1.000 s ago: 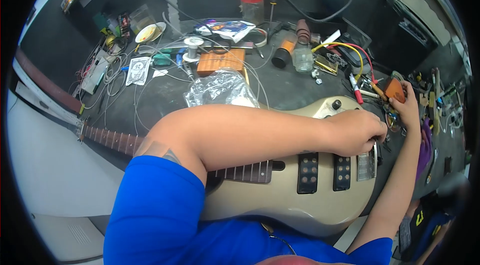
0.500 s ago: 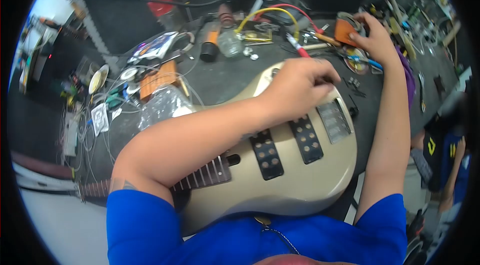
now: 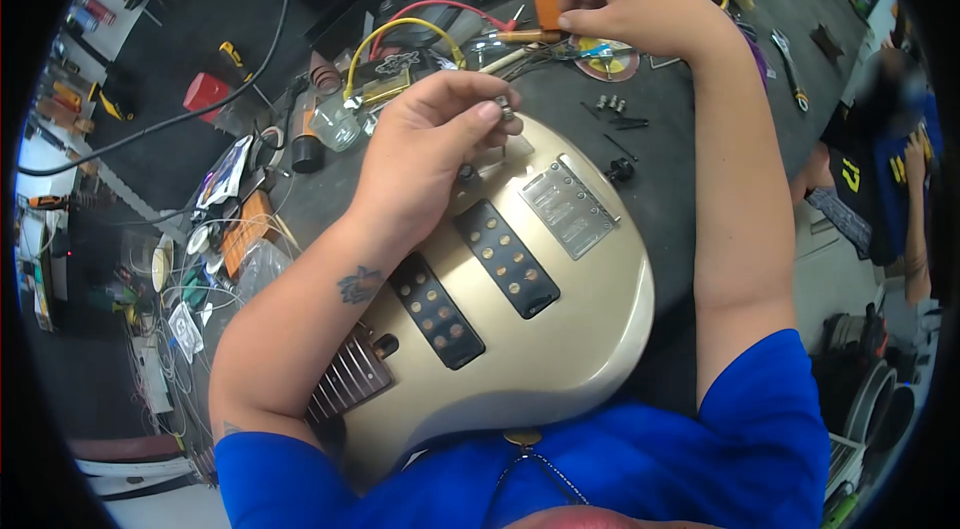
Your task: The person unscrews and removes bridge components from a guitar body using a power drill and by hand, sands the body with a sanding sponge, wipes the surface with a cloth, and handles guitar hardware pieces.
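My left hand [image 3: 425, 144] is raised over the upper edge of a gold electric bass body [image 3: 590, 329], pinching a small metal part [image 3: 505, 109] between thumb and fingers. Below it are two black pickups [image 3: 510, 259] and a silver bridge [image 3: 570, 207] without strings. The neck runs toward the lower left, partly behind my left forearm. Beyond the body, my right hand [image 3: 640, 9] has its thumb and curled fingers at the right edge of an orange block [image 3: 546, 6]; its far fingertips are hidden.
Small screws [image 3: 612, 107] and a black knob-like part [image 3: 620, 170] lie beside the bass. Yellow and red cables [image 3: 400, 24], a glass jar [image 3: 337, 124], a red-lidded container [image 3: 205, 94] and a wrench [image 3: 790, 74] are around. Another person [image 3: 900, 169] is at the right.
The view has swung to the right. My left hand has lifted off the bridge area and turned, showing a small metal part in its fingers. My right hand stays at the orange block.
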A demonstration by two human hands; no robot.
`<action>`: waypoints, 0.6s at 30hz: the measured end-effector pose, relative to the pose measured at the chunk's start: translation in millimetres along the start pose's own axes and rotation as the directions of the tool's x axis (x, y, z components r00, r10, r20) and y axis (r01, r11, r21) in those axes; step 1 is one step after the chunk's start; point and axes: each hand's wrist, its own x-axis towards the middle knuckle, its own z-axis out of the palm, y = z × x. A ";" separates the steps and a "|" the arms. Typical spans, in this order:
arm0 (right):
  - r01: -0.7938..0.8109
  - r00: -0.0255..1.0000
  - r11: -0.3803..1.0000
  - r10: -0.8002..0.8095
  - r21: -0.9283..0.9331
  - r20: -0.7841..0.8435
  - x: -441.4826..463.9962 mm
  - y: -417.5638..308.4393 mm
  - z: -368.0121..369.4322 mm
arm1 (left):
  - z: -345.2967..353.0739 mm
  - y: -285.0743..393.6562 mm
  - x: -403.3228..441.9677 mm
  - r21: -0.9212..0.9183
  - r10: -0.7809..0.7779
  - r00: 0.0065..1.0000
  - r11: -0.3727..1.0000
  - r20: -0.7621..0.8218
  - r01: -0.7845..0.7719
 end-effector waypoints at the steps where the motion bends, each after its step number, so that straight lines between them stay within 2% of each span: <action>1: -0.008 1.000 1.000 0.009 -0.013 0.006 -0.5 -2.9 0.6 | -0.7 0.2 0.2 -0.013 -0.007 1.000 1.000 0.007 0.007; 8: 0.022 0.996 1.000 -0.023 0.018 0.090 2.0 -12.7 6.5 | -4.8 -1.0 0.9 -0.065 -0.025 0.999 0.998 0.029 0.027; 11: -0.037 0.991 0.999 0.034 0.017 0.130 1.5 -19.5 5.4 | -4.5 -0.9 0.7 -0.060 -0.014 0.999 0.998 0.033 0.016; 18: -0.041 0.989 0.999 0.041 -0.004 0.141 3.1 -19.2 9.1 | -2.4 0.0 0.5 -0.049 -0.007 0.999 0.999 0.031 0.008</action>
